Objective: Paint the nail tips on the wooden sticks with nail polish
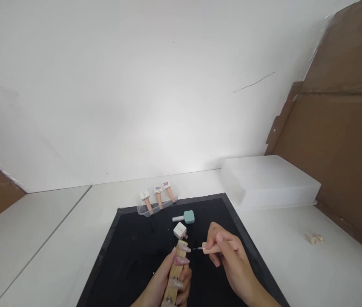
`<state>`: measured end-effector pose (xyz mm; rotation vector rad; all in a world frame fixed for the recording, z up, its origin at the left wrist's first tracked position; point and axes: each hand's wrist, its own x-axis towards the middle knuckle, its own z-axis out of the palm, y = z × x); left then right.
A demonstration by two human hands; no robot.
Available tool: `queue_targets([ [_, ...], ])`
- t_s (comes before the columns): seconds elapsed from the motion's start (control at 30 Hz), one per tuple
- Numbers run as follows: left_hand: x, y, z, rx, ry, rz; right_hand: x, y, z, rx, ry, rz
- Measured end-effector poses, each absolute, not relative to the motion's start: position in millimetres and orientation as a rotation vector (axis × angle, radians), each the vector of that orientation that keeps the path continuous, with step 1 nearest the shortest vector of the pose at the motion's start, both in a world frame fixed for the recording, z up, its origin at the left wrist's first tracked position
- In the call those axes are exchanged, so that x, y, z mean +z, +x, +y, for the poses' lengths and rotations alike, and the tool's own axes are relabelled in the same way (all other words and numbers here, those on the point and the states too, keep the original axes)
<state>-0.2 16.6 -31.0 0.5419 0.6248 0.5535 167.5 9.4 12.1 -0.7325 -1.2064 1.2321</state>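
Observation:
My left hand (160, 279) is wrapped round a wooden bar (175, 273) that carries several false nails, among them a pink one (181, 261) and a clear one (185, 247) near its far end. Between the fingers of my right hand (228, 260) is a peach-handled polish brush (211, 248). Its thin tip points left, a short distance from the clear nail. Just beyond the bar lies an open-necked white polish bottle (180, 230) with a dark neck. A teal bottle with a white cap (189, 217) lies farther back.
A black mat (130, 247) covers the middle of the white table (69, 221). At its back edge a clear tray (142, 211) holds three white bottles with peach caps (158, 197). A white box (273, 183) stands back right, and small beige rings (314, 239) lie at right.

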Motion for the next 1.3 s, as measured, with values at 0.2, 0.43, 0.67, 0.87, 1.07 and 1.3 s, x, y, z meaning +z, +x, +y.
queue_targets([
  [0.2,-27,0,9,0.603,0.549,0.680,10,168,9,1.252,-0.723,-1.217],
  [0.43,-42,-3,11,0.583,0.555,0.645,8,169,10,1.284,-0.755,-1.228],
  [0.67,-43,0,13,0.577,0.596,0.591,5,168,8,1.304,-0.764,-1.227],
  [0.87,-38,3,14,0.576,0.590,0.607,10,166,8,1.330,-0.733,-1.200],
  [1.07,-39,3,14,0.551,0.618,0.631,11,164,7,1.328,-0.734,-1.192],
  [1.3,-44,2,16,0.526,0.696,0.719,12,165,8,1.351,-0.716,-1.262],
])
